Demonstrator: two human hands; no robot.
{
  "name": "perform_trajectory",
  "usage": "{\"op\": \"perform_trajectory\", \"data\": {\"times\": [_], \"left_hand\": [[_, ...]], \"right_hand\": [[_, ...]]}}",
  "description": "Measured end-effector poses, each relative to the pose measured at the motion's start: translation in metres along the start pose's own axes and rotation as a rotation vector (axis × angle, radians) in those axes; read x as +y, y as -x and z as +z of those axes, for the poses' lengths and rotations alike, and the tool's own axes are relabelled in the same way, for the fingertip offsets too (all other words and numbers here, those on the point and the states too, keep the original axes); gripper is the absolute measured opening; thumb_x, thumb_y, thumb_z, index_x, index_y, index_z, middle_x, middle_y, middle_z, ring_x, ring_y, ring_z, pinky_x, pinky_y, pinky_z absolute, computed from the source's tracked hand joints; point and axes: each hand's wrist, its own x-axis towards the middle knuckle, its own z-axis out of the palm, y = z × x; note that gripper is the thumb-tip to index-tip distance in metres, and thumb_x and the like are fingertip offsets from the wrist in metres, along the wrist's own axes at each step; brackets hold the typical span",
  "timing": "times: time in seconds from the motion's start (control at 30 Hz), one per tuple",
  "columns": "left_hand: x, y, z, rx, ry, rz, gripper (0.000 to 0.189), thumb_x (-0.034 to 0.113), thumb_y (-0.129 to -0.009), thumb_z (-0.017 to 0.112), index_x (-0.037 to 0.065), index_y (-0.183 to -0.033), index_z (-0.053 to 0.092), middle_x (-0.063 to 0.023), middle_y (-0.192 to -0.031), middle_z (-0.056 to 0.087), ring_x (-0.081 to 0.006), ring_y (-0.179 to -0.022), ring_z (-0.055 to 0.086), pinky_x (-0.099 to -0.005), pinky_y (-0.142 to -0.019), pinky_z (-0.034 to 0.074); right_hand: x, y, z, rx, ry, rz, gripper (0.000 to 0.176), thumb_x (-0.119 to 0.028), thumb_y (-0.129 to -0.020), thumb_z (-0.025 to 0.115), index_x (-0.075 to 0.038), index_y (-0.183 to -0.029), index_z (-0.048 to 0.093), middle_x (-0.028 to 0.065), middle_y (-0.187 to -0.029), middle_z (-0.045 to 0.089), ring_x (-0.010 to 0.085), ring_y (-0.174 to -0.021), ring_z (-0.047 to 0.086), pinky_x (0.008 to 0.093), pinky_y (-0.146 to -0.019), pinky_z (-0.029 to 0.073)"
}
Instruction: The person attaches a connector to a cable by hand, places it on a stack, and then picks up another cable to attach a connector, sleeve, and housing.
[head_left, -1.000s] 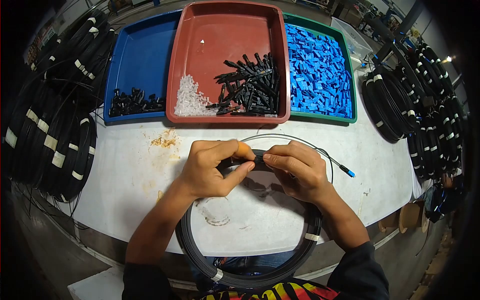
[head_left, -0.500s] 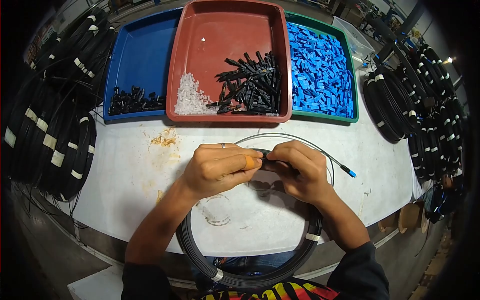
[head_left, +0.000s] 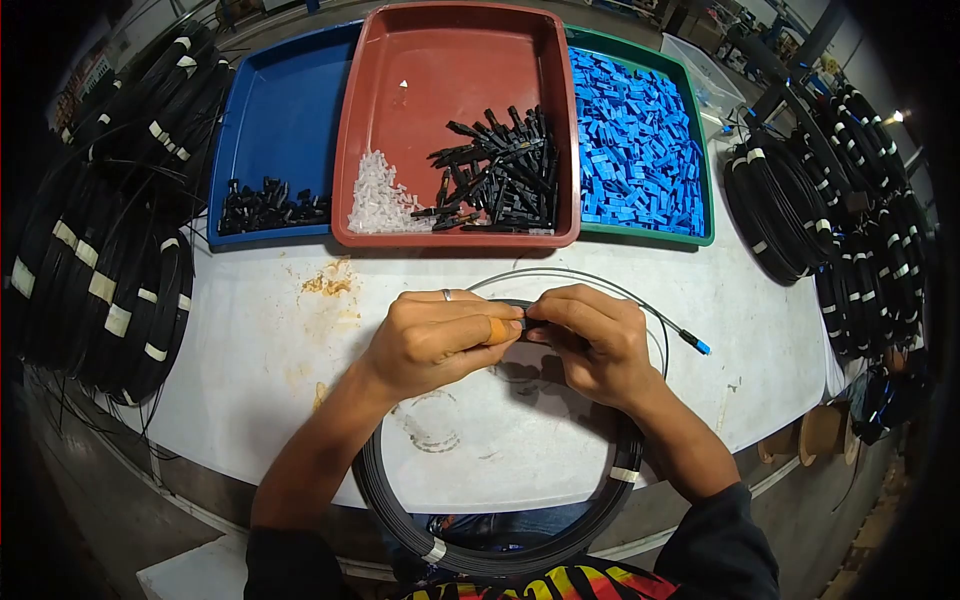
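Observation:
A black cable coil (head_left: 520, 540) with white tape bands lies in front of me on the white table (head_left: 250, 340). My left hand (head_left: 435, 338) and my right hand (head_left: 590, 340) meet fingertip to fingertip over its far side, both pinching a small black connector part (head_left: 531, 322) on the cable end. An orange band wraps one left finger. A thin loose cable strand arcs right to a blue-tipped connector (head_left: 697, 345) lying on the table.
Three trays stand behind: a blue tray (head_left: 270, 110) with small black parts, a red tray (head_left: 440, 70) with white and black pieces, a green tray (head_left: 697, 120) full of blue pieces. Stacks of taped black cable coils flank the left (head_left: 100, 260) and right (head_left: 840, 200).
My left hand has rolled over, knuckles now upward, and its fingers closed against my right fingertips on the connector part. The coil and the blue-tipped end have stayed put.

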Motion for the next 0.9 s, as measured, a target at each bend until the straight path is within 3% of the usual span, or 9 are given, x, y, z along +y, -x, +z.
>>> {"op": "perform_trajectory", "data": {"times": [0.1, 0.3, 0.37, 0.47, 0.67, 0.73, 0.8, 0.9], "left_hand": [[0.0, -0.001, -0.001, -0.007, -0.004, 0.005, 0.016, -0.002, -0.07, 0.086, 0.0, -0.082, 0.076, -0.0148, -0.089, 0.079, -0.0222, -0.072, 0.077, -0.0279, -0.062, 0.061], [0.009, -0.005, -0.007, -0.018, 0.047, -0.151, 0.017, -0.003, -0.07, 0.086, 0.0, -0.085, 0.077, -0.0139, -0.086, 0.078, -0.022, -0.072, 0.077, -0.0281, -0.064, 0.061], [0.016, -0.006, -0.013, -0.05, 0.01, -0.253, 0.023, -0.005, -0.071, 0.085, -0.001, -0.092, 0.077, -0.0141, -0.087, 0.078, -0.0213, -0.076, 0.078, -0.0274, -0.069, 0.061], [0.008, 0.002, -0.011, 0.066, 0.1, -0.22, 0.033, -0.007, -0.072, 0.084, -0.003, -0.103, 0.074, -0.0152, -0.09, 0.079, -0.0207, -0.081, 0.078, -0.0278, -0.075, 0.062], [0.006, 0.003, -0.01, 0.073, 0.049, -0.173, 0.047, -0.007, -0.073, 0.084, -0.004, -0.115, 0.065, -0.0166, -0.092, 0.078, -0.0199, -0.086, 0.078, -0.0292, -0.078, 0.062], [0.008, 0.003, -0.011, 0.067, 0.062, -0.177, 0.046, -0.007, -0.073, 0.084, -0.003, -0.114, 0.063, -0.0163, -0.091, 0.078, -0.0199, -0.087, 0.078, -0.0291, -0.078, 0.062], [0.008, 0.004, -0.011, 0.06, 0.074, -0.181, 0.046, -0.007, -0.073, 0.085, -0.003, -0.112, 0.061, -0.0161, -0.091, 0.078, -0.0199, -0.087, 0.078, -0.029, -0.079, 0.062], [0.006, 0.008, -0.007, 0.081, 0.094, -0.174, 0.046, -0.008, -0.074, 0.085, -0.002, -0.109, 0.057, -0.0159, -0.09, 0.078, -0.0205, -0.089, 0.078, -0.0292, -0.079, 0.061]], "right_hand": [[0.004, 0.001, 0.0, -0.016, 0.007, -0.024, 0.033, 0.009, -0.071, 0.076, -0.003, -0.102, 0.07, 0.0107, -0.096, 0.073, 0.0279, -0.075, 0.072, 0.0359, -0.063, 0.057], [0.006, -0.001, 0.0, 0.031, 0.043, -0.161, 0.036, 0.01, -0.067, 0.074, -0.001, -0.101, 0.07, 0.0124, -0.095, 0.072, 0.0287, -0.078, 0.071, 0.0365, -0.065, 0.057], [0.008, 0.0, -0.001, 0.047, 0.039, -0.159, 0.038, 0.011, -0.065, 0.073, -0.001, -0.101, 0.07, 0.0124, -0.095, 0.072, 0.0281, -0.077, 0.071, 0.0364, -0.064, 0.057], [0.008, 0.001, -0.003, 0.057, 0.029, -0.147, 0.04, 0.011, -0.063, 0.072, -0.002, -0.101, 0.071, 0.0118, -0.095, 0.071, 0.027, -0.076, 0.071, 0.036, -0.062, 0.056], [0.006, 0.001, -0.009, -0.031, 0.044, -0.128, 0.043, 0.009, -0.065, 0.071, -0.006, -0.105, 0.075, 0.0098, -0.095, 0.069, 0.0248, -0.073, 0.071, 0.0342, -0.06, 0.055], [0.006, 0.002, -0.009, -0.07, 0.043, -0.111, 0.043, 0.011, -0.068, 0.072, -0.007, -0.107, 0.076, 0.0101, -0.095, 0.068, 0.0243, -0.074, 0.071, 0.0336, -0.061, 0.056], [0.008, 0.003, -0.007, -0.07, 0.064, -0.091, 0.054, 0.005, -0.06, 0.07, -0.015, -0.11, 0.077, 0.0058, -0.094, 0.066, 0.0235, -0.071, 0.067, 0.0347, -0.056, 0.052], [0.005, 0.002, -0.008, -0.09, 0.074, -0.069, 0.058, 0.006, -0.06, 0.069, -0.017, -0.112, 0.078, 0.0048, -0.092, 0.064, 0.0228, -0.07, 0.066, 0.0347, -0.056, 0.052]]}}
